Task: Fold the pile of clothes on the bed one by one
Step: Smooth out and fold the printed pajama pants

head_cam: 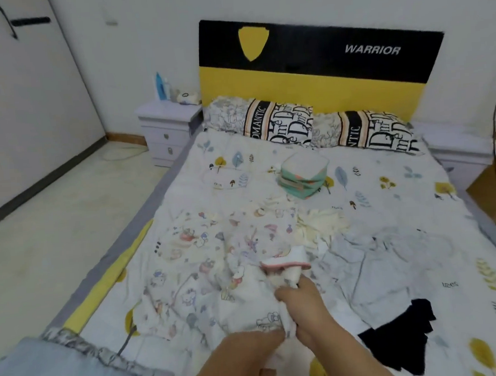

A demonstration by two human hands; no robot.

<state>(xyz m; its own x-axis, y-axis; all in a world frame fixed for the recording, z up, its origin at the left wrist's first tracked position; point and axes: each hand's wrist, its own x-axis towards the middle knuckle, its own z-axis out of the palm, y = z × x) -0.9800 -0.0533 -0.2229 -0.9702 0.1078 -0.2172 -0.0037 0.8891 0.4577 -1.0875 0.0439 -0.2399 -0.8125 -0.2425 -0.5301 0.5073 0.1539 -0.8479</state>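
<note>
A loose pile of clothes lies across the near half of the bed (384,162). On top is a white cartoon-print garment (205,266); its pink-trimmed cuff (289,261) sticks up near the middle. My right hand (301,303) grips a bunch of this fabric just below the cuff. At its near edge my left hand (250,347) pinches the same garment. A cream garment (319,227) and a pale grey garment (370,261) lie to the right. A black garment (401,335) sits at the front right. A folded stack in green and white (301,176) stands farther back.
Two patterned pillows (280,119) lean against the black-and-yellow headboard (321,75). A white nightstand (167,128) with bottles stands left of the bed. Bare floor (54,228) runs along the left side. Blue-grey fabric (57,371) hangs at the near left corner.
</note>
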